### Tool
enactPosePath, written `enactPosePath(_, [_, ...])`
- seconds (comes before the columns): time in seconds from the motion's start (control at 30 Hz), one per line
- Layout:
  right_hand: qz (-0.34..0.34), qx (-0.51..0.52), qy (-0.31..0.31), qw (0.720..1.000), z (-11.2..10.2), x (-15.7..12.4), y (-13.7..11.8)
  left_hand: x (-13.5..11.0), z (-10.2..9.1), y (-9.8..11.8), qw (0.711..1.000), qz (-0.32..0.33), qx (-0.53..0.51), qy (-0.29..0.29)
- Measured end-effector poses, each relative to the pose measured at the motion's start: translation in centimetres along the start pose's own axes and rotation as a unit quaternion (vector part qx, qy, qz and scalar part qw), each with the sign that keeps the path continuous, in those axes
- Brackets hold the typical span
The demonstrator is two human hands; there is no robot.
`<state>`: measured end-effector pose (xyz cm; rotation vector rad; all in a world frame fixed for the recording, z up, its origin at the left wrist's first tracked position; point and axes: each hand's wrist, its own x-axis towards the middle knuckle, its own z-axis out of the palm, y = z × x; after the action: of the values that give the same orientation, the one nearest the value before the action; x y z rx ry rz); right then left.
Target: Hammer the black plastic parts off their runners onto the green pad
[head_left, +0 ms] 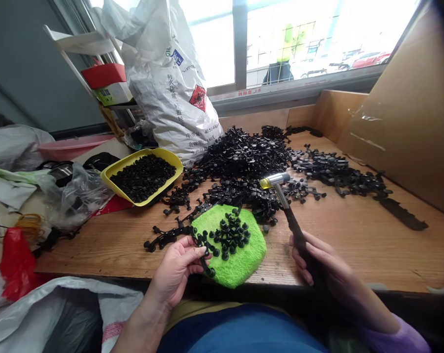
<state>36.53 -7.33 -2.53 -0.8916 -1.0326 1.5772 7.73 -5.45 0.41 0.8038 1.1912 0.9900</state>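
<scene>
Our left hand (177,269) has its fingers closed on a black parts strip (204,245) at nine o'clock of the green pad (244,262); our right hand (319,267) grips a hammer (285,203) at three o'clock.

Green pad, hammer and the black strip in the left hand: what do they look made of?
Green pad: soft cloth, likely microfibre; fuzzy matte nap. Hammer: shiny metal head with a translucent yellow face, probably plastic; dark handle, material unclear. Black strip in the left hand: seemingly moulded plastic, matte black, small studs joined on a runner.
</scene>
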Motion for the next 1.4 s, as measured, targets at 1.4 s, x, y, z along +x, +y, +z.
enactPosePath(1.4, [-0.090,-0.696,-0.133,0.700,2.7,-2.4,-2.7,0.4,0.7,0.1,0.992,0.016,0.112,0.052])
